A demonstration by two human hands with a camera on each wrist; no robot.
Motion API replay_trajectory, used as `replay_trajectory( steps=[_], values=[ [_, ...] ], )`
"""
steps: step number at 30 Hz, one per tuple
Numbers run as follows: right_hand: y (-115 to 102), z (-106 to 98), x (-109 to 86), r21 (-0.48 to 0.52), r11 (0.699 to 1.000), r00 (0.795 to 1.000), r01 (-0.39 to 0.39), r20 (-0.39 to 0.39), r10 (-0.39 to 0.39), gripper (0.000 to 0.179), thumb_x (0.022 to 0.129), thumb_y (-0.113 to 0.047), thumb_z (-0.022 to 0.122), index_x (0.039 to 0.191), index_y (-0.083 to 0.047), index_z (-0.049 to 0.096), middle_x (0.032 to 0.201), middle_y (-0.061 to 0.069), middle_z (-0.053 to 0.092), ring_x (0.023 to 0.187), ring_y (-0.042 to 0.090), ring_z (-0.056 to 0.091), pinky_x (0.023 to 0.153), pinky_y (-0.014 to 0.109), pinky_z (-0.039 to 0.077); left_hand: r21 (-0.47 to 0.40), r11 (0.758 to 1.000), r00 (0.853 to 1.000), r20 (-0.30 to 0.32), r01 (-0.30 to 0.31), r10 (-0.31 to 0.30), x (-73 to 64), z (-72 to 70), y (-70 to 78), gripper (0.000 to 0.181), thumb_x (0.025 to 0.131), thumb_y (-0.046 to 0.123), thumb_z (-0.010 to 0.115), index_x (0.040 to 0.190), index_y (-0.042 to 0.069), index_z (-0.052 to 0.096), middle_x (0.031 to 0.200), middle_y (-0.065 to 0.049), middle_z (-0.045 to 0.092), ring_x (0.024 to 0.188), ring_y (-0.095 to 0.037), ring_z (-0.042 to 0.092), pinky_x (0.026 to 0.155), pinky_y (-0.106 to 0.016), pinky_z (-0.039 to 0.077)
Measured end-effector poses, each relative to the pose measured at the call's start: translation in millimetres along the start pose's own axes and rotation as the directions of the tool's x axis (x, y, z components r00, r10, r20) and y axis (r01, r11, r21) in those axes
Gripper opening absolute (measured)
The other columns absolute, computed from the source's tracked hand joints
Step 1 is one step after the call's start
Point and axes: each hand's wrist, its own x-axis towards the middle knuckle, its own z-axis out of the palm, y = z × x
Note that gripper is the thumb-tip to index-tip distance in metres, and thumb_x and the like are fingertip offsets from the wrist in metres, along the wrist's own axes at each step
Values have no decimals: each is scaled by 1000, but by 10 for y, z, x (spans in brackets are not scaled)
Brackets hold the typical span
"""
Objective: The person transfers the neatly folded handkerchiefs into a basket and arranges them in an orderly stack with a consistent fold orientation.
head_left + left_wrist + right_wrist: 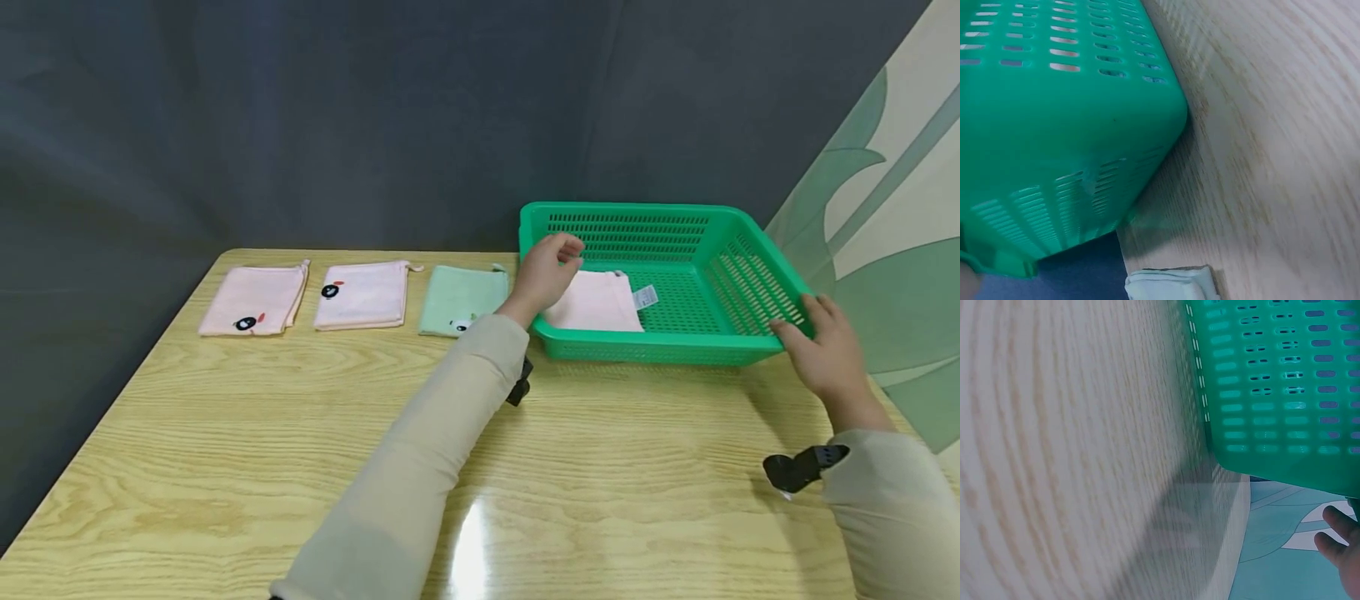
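My left hand [547,271] hovers over the left end of a green plastic basket [675,337], its fingers loosely bent with nothing in them. Beneath and beside it, a folded pink towel [603,302] with a white label lies in the basket. At the front right corner my right hand [825,346] holds the rim, thumb over the edge and fingers along the outside; a few of its fingers [1330,547] show below the corner in the right wrist view. In the left wrist view the basket wall [1079,119] hides most of the left hand.
Left of the basket, in a row on the wooden table [300,433], lie a folded green towel [465,292] and two folded pink towels, one in the middle [367,300] and one farther left [251,296]. A dark curtain [375,125] hangs behind; a leaf-patterned wall [892,225] stands at right.
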Motion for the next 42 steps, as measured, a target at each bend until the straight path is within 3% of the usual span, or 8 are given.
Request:
replay_trajectory(
  steps=[4, 8, 19, 27, 31, 37, 40, 42],
  values=[
    [4, -5, 7, -1, 1000, 1000, -6, 4, 6, 61, 92, -29, 31, 136, 3, 2, 139, 24, -7, 121, 47, -6, 89, 63, 2, -122, 992, 999, -37, -20, 15, -4, 5, -26, 17, 88, 14, 51, 104, 13, 54, 96, 6, 52, 87, -7, 47, 71, -17, 39],
    [18, -8, 13, 3, 1000, 1000, -10, 2, 10, 61, 92, -30, 31, 136, 2, 2, 139, 24, -8, 121, 47, -6, 89, 64, 2, -168, 985, 999, -32, -27, 22, -5, 5, -43, 16, 87, 16, 52, 103, 14, 55, 95, 6, 53, 84, -8, 48, 69, -17, 40],
    [58, -36, -3, 25, 1000, 1000, -3, -1, 3, 61, 92, -27, 32, 135, 4, 2, 138, 25, -9, 121, 47, -7, 89, 64, 2, -225, 973, 999, -44, -40, 31, -50, 19, -17, 12, 86, 19, 53, 95, 13, 58, 87, 3, 55, 76, -10, 49, 63, -19, 41],
    [72, 20, 7, -17, 1000, 1000, 12, -5, -13, 61, 92, -28, 32, 136, 3, 4, 138, 26, -5, 121, 48, -5, 89, 63, 2, -287, 955, 990, -141, -68, 28, -73, -19, -52, 13, 86, 16, 54, 95, 9, 58, 86, 1, 55, 78, -10, 50, 67, -17, 41],
    [59, 35, -10, -14, 1000, 1000, 14, -2, -14, 60, 92, -27, 32, 136, 3, 4, 138, 26, -5, 121, 48, -5, 89, 63, 2, -388, 921, 994, -104, -25, -17, -116, -96, -64, 16, 85, 15, 55, 97, 5, 58, 86, -2, 54, 80, -15, 51, 72, -23, 43],
    [32, 25, -5, -9, 1000, 1000, 10, 0, -10, 61, 92, -28, 32, 136, 3, 4, 138, 27, -6, 121, 48, -5, 89, 63, 2, -582, 803, 991, 35, 126, -130, -175, -296, -72, 18, 85, 10, 55, 99, 0, 56, 84, -5, 52, 89, -32, 51, 80, -38, 42],
    [26, 12, -4, -8, 1000, 1000, 12, 0, -12, 60, 92, -28, 31, 136, 3, 3, 138, 27, -6, 121, 48, -5, 89, 63, 2, -592, 788, 983, 55, 172, -173, -227, -378, -99, 18, 85, 10, 55, 99, 0, 55, 85, -5, 53, 92, -35, 50, 78, -35, 44],
    [26, 3, -12, -13, 1000, 1000, 11, -1, -11, 60, 92, -28, 31, 135, 4, 3, 138, 27, -6, 121, 48, -5, 89, 63, 2, -576, 795, 979, 58, 191, -194, -270, -423, -128, 19, 85, 11, 55, 100, 0, 55, 86, -6, 53, 88, -31, 52, 75, -33, 45]
  ],
)
